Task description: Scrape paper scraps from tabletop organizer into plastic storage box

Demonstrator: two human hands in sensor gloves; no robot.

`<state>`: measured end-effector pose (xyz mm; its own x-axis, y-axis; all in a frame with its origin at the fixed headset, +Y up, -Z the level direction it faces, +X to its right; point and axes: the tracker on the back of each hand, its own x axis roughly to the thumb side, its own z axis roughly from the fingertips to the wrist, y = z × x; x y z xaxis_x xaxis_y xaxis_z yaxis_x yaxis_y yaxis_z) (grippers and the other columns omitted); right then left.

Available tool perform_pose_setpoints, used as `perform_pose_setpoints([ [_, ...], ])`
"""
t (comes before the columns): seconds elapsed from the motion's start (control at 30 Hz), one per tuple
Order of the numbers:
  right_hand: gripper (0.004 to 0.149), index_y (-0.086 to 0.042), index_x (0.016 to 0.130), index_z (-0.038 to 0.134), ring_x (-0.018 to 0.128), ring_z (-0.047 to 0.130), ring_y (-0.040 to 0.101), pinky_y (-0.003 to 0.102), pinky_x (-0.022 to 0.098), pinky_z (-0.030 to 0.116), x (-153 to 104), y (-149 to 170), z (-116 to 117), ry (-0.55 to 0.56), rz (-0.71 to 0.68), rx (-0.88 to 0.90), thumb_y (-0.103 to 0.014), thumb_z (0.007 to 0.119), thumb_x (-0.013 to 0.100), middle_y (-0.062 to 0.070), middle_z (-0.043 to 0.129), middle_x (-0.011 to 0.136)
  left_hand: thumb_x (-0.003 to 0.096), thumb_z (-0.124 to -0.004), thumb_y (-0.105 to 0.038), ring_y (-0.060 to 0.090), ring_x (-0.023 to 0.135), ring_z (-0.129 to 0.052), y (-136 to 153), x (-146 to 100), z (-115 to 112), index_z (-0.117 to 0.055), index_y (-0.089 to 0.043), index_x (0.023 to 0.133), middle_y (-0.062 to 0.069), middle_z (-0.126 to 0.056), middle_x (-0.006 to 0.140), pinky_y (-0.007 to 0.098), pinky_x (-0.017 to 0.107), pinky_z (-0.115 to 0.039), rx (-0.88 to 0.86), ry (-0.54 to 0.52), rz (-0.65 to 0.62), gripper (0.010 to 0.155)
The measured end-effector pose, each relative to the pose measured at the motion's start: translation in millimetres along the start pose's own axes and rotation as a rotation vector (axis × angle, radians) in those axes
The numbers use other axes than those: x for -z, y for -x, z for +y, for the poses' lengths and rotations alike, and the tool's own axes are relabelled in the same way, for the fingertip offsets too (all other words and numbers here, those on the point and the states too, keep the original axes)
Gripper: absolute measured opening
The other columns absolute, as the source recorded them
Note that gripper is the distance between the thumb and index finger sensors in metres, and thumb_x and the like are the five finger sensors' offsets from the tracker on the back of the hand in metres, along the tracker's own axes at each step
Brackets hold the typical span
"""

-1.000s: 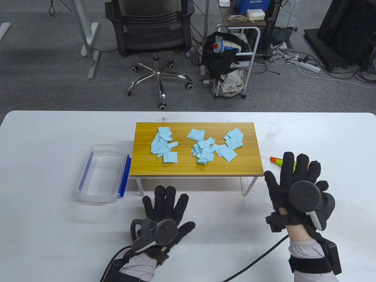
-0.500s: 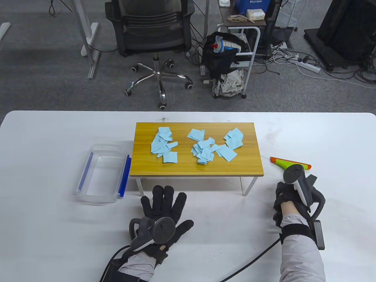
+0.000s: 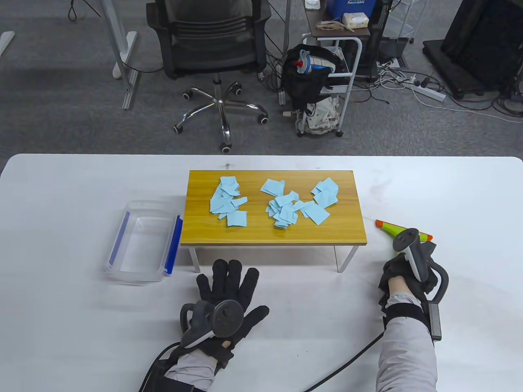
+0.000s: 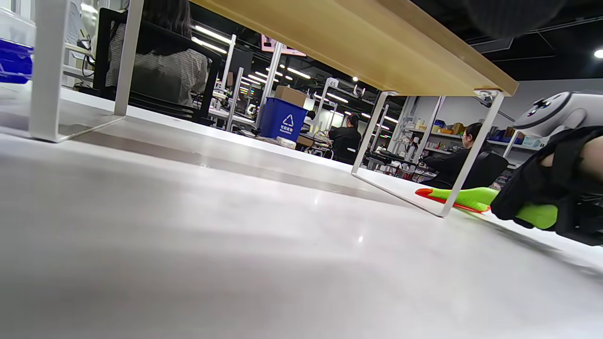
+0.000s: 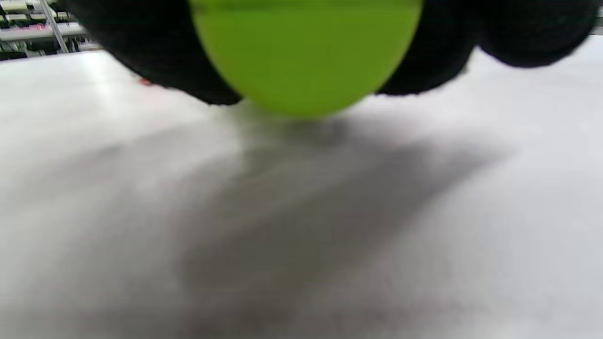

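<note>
Light blue paper scraps (image 3: 229, 200) lie in three loose heaps on a low wooden tabletop organizer (image 3: 347, 228) with white legs. An empty clear plastic storage box (image 3: 141, 241) with blue clips stands left of it. A green scraper with an orange blade edge (image 3: 386, 226) lies on the table right of the organizer. My right hand (image 3: 408, 265) grips its green handle (image 5: 306, 52), fingers curled around it; it also shows in the left wrist view (image 4: 537, 214). My left hand (image 3: 226, 286) lies flat on the table in front of the organizer, fingers spread, holding nothing.
The white table (image 3: 61, 326) ends at its far edge behind the organizer. Beyond it stand an office chair (image 3: 212, 49) and a small cart (image 3: 335, 73) on the floor. Cables trail from both wrists toward the near edge.
My right hand dropped from open above the scraper and turned on its side, closing around the scraper's handle. My left hand barely moved.
</note>
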<state>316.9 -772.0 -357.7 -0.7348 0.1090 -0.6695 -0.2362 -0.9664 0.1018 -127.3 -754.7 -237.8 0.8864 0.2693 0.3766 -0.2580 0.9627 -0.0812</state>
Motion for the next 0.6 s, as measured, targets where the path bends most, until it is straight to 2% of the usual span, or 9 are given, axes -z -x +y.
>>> perform_pose_setpoints([
  [0.17,0.066,0.003,0.089,0.068,0.037,0.092,0.037,0.065,0.043,0.073,-8.8,1.6,-29.8,0.032,-0.052,0.149,-0.038,0.093,0.045,0.021,0.088,0.069,0.0524,-0.056,-0.075,0.048,0.113,-0.004,0.1,-0.6,1.9,-0.011,-0.039,0.113,0.013,-0.006,0.124,0.079,0.069,-0.015,-0.001,-0.011,0.002,0.083],
  [0.33,0.065,0.001,0.092,0.066,0.046,0.088,0.043,0.069,0.047,0.067,-28.2,-8.3,-85.1,0.109,-0.174,0.404,-0.032,0.094,0.044,0.023,0.083,0.075,0.0526,-0.056,-0.075,0.048,0.113,-0.005,-0.4,-0.6,1.2,-0.011,-0.039,0.113,0.013,-0.006,0.124,0.079,0.069,-0.016,-0.004,-0.012,-0.003,0.083],
  [0.47,0.063,-0.001,0.094,0.065,0.054,0.086,0.048,0.070,0.050,0.066,-57.9,-37.7,-138.5,0.190,-0.362,0.470,-0.027,0.093,0.043,0.024,0.081,0.080,0.0527,-0.056,-0.075,0.048,0.113,-0.005,-0.3,-0.6,1.1,-0.011,-0.039,0.113,0.013,-0.006,0.125,0.079,0.069,-0.016,-0.011,-0.012,-0.005,0.083],
  [0.6,0.062,-0.003,0.096,0.061,0.063,0.083,0.050,0.071,0.051,0.066,-95.6,-81.4,-174.6,0.251,-0.576,0.432,-0.024,0.089,0.045,0.023,0.076,0.086,0.0529,-0.057,-0.074,0.048,0.113,-0.005,-0.1,-0.7,1.0,-0.011,-0.039,0.113,0.013,-0.006,0.125,0.079,0.069,-0.016,-0.019,-0.015,-0.007,0.083],
])
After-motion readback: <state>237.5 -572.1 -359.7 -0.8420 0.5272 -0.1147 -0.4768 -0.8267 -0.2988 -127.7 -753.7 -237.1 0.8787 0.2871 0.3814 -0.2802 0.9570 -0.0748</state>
